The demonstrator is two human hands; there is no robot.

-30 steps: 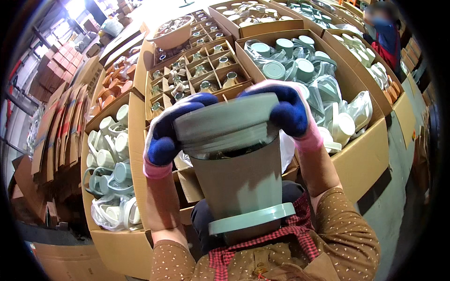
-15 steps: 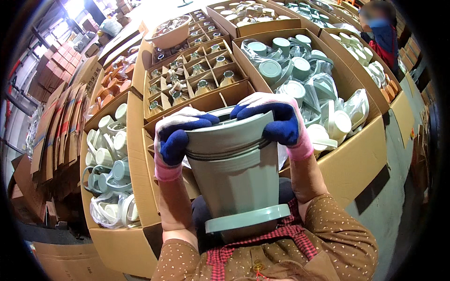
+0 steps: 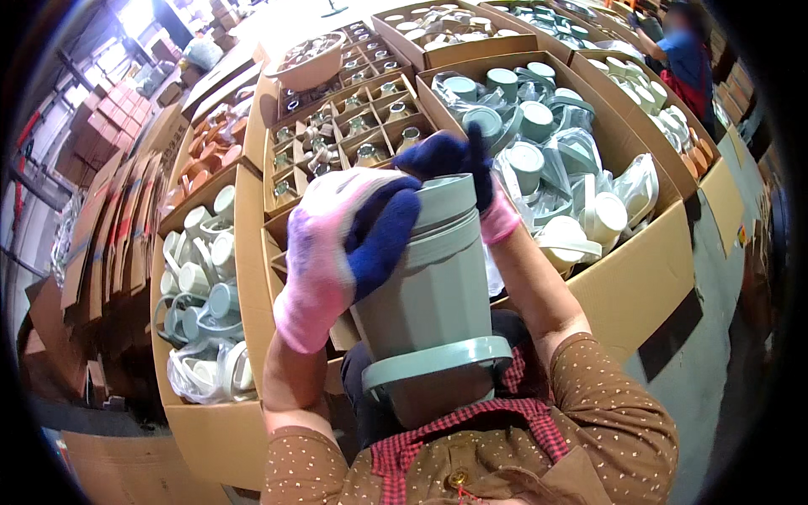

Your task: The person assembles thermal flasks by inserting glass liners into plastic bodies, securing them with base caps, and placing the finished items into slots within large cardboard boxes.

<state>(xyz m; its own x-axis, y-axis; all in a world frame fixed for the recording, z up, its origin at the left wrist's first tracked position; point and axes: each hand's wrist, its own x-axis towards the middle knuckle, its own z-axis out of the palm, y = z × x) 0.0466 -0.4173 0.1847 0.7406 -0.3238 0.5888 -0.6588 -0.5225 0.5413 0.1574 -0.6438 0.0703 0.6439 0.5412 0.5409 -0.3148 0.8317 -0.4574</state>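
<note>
Across the whole upper half of the frame stand big cardboard boxes (image 3: 640,261), open at the top, their brown walls plain and matte. At upper right one is heaped with pale green cups (image 3: 526,160), smooth and glossy, some in clear plastic wrap. At lower left another box holds white and pale green mugs (image 3: 198,278) with handles, lying on their sides. Up the middle a box with cardboard dividers (image 3: 353,126) keeps small jars one to a cell, and a round bowl-shaped basket (image 3: 313,61) sits above it. Flat folded cartons (image 3: 101,244) lean at far left. At upper right a co-worker in blue (image 3: 686,59) bends over the boxes.

Centre of the frame, held close before the person's chest, is a pale green pot (image 3: 438,278), tall, tapered and faceted, with a stepped rim at its far end and a flat flange at the near end. Compared with half a second ago it has turned: then both gloves gripped the rim from above side by side, now the left hand (image 3: 345,244) is wrapped over the left side of the rim and the right hand (image 3: 471,177) has slid behind the far edge, only its fingers showing. Both hands are closed on the pot. The gloves are knitted, pink with dark blue coated fingers. So the pot is being rotated in the hands, as if looked over
</note>
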